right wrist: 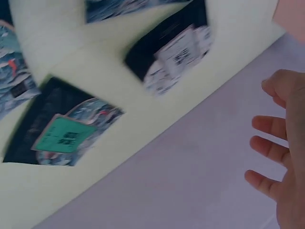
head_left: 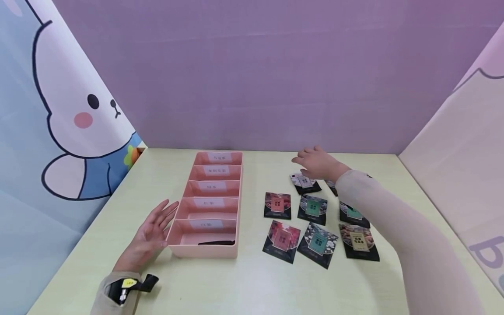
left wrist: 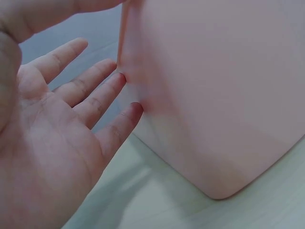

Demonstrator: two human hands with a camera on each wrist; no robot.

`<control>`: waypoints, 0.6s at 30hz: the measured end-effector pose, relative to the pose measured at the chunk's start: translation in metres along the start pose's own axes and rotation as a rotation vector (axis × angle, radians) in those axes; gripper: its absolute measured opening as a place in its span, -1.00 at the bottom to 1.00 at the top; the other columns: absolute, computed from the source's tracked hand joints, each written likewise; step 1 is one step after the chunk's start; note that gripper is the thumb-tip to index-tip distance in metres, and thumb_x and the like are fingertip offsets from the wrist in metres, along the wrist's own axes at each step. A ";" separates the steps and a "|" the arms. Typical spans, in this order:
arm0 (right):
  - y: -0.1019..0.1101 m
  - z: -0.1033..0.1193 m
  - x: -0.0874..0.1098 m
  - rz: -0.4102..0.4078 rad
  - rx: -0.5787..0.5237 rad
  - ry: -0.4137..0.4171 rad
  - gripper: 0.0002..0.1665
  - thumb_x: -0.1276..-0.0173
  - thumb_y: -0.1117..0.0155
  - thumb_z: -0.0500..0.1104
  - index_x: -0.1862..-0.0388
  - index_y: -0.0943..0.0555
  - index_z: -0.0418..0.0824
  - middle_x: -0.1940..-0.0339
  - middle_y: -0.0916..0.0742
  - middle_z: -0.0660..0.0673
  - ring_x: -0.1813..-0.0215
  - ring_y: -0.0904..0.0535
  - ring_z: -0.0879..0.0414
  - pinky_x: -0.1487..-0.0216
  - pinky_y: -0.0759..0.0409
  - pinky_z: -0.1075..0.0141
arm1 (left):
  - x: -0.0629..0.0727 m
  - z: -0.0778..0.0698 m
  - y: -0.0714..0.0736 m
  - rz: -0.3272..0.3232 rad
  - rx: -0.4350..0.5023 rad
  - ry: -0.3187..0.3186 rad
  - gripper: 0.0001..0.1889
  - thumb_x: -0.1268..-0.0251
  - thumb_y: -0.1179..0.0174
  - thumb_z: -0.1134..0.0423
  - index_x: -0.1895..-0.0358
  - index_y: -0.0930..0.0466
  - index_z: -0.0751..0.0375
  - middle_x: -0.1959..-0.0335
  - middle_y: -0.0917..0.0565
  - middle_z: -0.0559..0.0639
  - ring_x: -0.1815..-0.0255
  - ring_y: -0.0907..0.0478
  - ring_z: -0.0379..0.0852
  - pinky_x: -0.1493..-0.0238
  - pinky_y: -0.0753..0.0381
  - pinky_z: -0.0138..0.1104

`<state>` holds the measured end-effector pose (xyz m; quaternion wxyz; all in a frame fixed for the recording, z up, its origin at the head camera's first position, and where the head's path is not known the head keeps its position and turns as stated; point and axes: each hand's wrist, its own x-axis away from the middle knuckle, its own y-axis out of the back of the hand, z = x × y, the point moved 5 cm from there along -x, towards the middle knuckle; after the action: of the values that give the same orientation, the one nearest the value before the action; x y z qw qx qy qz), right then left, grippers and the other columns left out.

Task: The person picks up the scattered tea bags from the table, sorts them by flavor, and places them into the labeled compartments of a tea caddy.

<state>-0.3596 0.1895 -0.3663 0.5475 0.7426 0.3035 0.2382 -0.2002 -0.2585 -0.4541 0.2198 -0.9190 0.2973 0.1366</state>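
A long pink box (head_left: 237, 227) with several labelled compartments stands on the table. In its nearest compartment lies a thin black item (head_left: 216, 243), seen edge-on. My left hand (head_left: 151, 234) is beside the box's left wall; in the left wrist view its fingertips (left wrist: 136, 109) touch the pink wall, fingers extended. My right hand (head_left: 319, 163) is held over the far side of the sachets, fingers loosely bent and holding nothing. Closest below it is a black sachet with a pale label (head_left: 305, 181). In the right wrist view, a green-labelled sachet (right wrist: 66, 133) lies farther left.
Several more flat sachets lie right of the box: red-labelled ones (head_left: 277, 204), green-labelled ones (head_left: 313, 208) and a beige-labelled one (head_left: 359, 242). My right forearm partly covers some of them. A purple wall (head_left: 267, 87) rises behind the table, with printed cloth (head_left: 71, 109) at the left.
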 end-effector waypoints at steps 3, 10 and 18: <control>-0.014 -0.012 0.000 0.059 -0.024 -0.073 -0.45 -0.44 -0.25 -0.06 -0.34 -0.49 -0.22 -0.15 -0.59 -0.26 -0.18 -0.47 -0.19 -0.10 -0.45 -0.16 | 0.001 0.000 -0.001 -0.014 0.002 0.016 0.02 -0.14 -0.04 0.78 -0.62 0.24 0.15 -0.61 -0.02 0.05 -0.56 -0.07 -0.16 -0.45 -0.17 -0.35; -0.040 -0.027 0.001 0.154 -0.094 -0.206 -0.37 -0.45 -0.21 0.08 -0.35 -0.49 -0.25 -0.26 -0.56 -0.31 -0.34 -0.36 -0.29 -0.32 -0.26 -0.32 | 0.001 -0.002 0.000 -0.008 -0.020 0.010 0.02 -0.16 -0.06 0.76 -0.62 0.27 0.18 -0.61 -0.02 0.04 -0.56 -0.07 -0.16 -0.45 -0.17 -0.36; -0.066 -0.032 0.003 0.246 -0.196 -0.322 -0.10 -0.37 -0.22 0.29 -0.48 -0.35 -0.23 -0.35 -0.49 -0.32 -0.37 -0.28 -0.32 -0.35 -0.17 -0.36 | 0.003 -0.001 -0.002 -0.035 -0.022 0.046 0.05 -0.09 0.04 0.83 -0.62 0.26 0.14 -0.63 0.04 0.06 -0.58 -0.03 -0.15 -0.47 -0.16 -0.34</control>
<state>-0.3917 0.2277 -0.4205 0.6252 0.7458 0.0946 0.2098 -0.1969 -0.2591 -0.4533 0.2050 -0.9293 0.2848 0.1149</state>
